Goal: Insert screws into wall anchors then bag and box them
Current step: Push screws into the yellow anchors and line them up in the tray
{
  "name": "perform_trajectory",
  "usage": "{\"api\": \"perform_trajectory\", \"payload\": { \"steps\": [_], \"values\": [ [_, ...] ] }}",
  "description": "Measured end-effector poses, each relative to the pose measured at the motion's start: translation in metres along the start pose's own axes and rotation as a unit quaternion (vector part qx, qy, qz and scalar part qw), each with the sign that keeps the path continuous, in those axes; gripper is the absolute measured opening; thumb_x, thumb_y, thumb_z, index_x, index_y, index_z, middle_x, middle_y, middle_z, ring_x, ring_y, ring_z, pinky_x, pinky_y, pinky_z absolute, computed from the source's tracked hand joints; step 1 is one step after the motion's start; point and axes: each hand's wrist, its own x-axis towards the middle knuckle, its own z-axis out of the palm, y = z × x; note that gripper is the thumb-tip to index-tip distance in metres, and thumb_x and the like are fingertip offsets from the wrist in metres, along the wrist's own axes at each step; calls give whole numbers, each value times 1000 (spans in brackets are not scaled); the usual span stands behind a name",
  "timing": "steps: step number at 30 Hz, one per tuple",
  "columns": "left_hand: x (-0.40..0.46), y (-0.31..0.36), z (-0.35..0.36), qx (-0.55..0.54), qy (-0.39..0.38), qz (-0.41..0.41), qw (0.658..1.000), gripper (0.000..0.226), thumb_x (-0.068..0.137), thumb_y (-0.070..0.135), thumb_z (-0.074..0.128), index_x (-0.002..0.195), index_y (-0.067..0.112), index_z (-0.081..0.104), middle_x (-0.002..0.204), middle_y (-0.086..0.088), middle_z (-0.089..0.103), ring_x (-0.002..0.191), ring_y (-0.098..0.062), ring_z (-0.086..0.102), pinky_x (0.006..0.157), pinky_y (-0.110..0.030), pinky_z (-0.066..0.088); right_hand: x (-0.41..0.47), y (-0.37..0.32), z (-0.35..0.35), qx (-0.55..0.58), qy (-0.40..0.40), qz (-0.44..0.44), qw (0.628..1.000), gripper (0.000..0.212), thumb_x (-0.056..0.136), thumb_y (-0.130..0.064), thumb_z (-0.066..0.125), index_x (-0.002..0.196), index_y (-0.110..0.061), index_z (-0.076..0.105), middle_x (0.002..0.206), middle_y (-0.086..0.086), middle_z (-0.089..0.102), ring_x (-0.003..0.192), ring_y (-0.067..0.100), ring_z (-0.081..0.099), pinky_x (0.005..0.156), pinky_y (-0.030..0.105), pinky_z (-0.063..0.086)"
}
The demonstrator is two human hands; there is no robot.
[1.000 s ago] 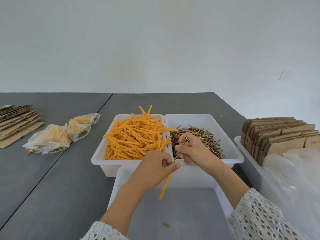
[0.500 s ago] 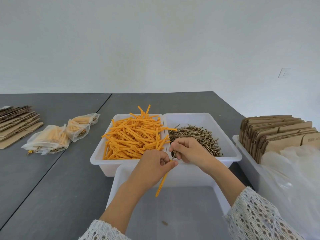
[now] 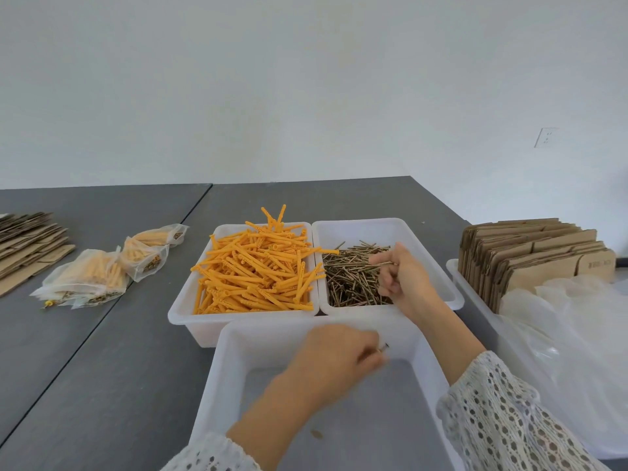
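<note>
Orange wall anchors (image 3: 258,273) fill the left white bin (image 3: 185,302). Brown screws (image 3: 350,280) lie in the right white bin (image 3: 390,224). My left hand (image 3: 336,360) is low inside the near white bin (image 3: 222,362) and grips an anchor with a screw in it. Only the screw's head (image 3: 384,347) shows past my fingers; the anchor is hidden. My right hand (image 3: 402,283) is over the screw pile, thumb and forefinger pinching one screw (image 3: 385,263).
Filled clear bags (image 3: 91,277) and flat cardboard (image 3: 30,243) lie at the left on the grey table. At the right, a long white tray (image 3: 475,300) holds folded cardboard boxes (image 3: 530,253) and loose plastic bags (image 3: 560,334). A small brown speck (image 3: 316,434) lies in the near bin.
My hands have parted. The left hand dropped into the near bin with the anchor and screw. The right hand moved back over the screw pile and pinched a screw.
</note>
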Motion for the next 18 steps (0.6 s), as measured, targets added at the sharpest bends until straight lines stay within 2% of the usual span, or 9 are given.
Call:
{"api": "perform_trajectory", "payload": {
  "steps": [2, 3, 5, 6, 9, 12, 14, 16, 18],
  "values": [
    [7, 15, 20, 111, -63, 71, 989, 29, 96, 48, 52, 83, 22, 58, 77, -2, 67, 71, -23, 61, 53, -30, 30, 2, 2, -1, 24, 5, 6, 1000, 50, 108, -32, 29, 89, -3, 64, 45, 0, 36, 39, 11, 25, 41, 24, 28],
    [11, 19, 30, 183, -78, 113, 973, 30, 89, 53, 58, 77, 25, 61, 67, 2, 65, 61, -18, 61, 48, -26, 25, 2, 2, -1, 16, 2, 4, 1000, 48, 108, -30, 29, 88, -3, 64, 45, 0, 37, 39, 11, 25, 41, 23, 29],
    [21, 32, 31, 290, -121, 84, 946, 34, 67, 65, 71, 59, 33, 63, 44, 11, 53, 38, -4, 49, 42, -23, 12, 1, 3, 2, -21, -6, -1, 1000, 47, 108, -27, 30, 87, -4, 65, 44, 0, 39, 39, 12, 25, 40, 23, 29],
    [24, 34, 34, 307, -142, 63, 939, 34, 61, 67, 73, 55, 35, 63, 41, 12, 49, 34, -1, 45, 41, -25, 6, 1, 3, 4, -39, -9, -1, 999, 46, 107, -26, 31, 86, -4, 65, 44, 0, 40, 39, 12, 25, 40, 24, 29],
    [31, 36, 48, 329, -167, 40, 928, 24, 64, 59, 75, 60, 39, 64, 51, 15, 52, 36, 1, 46, 47, -35, -7, 0, 3, 5, -61, -8, -6, 998, 44, 106, -23, 33, 85, -6, 66, 44, 0, 42, 38, 12, 27, 40, 24, 30],
    [35, 44, 47, 318, -158, 50, 933, 16, 80, 49, 69, 73, 35, 64, 75, 12, 59, 39, -10, 37, 43, -32, 1, 0, 4, 5, -63, -3, -10, 998, 41, 106, -21, 33, 87, -5, 65, 44, -1, 42, 38, 11, 28, 40, 24, 30],
    [34, 39, 53, 293, -148, 78, 941, 17, 99, 34, 50, 90, 26, 62, 100, 4, 57, 49, -16, 40, 43, -30, 11, 1, 4, 6, -64, -7, -14, 998, 40, 105, -20, 33, 88, -4, 65, 45, 0, 42, 37, 11, 28, 40, 24, 31],
    [35, 35, 55, 277, -129, 87, 948, 20, 104, 22, 43, 96, 17, 61, 105, -5, 53, 55, -19, 41, 46, -31, 14, 1, 4, 6, -62, -9, -13, 998, 39, 105, -19, 33, 88, -4, 65, 45, 0, 42, 37, 11, 28, 39, 23, 30],
    [35, 35, 51, 270, -135, 82, 950, 14, 103, 15, 47, 99, 14, 61, 102, -6, 52, 52, -18, 31, 47, -31, 15, 1, 4, 5, -57, -7, -14, 998, 39, 105, -18, 33, 87, -3, 65, 45, 0, 42, 37, 11, 28, 39, 23, 30]
  ]
}}
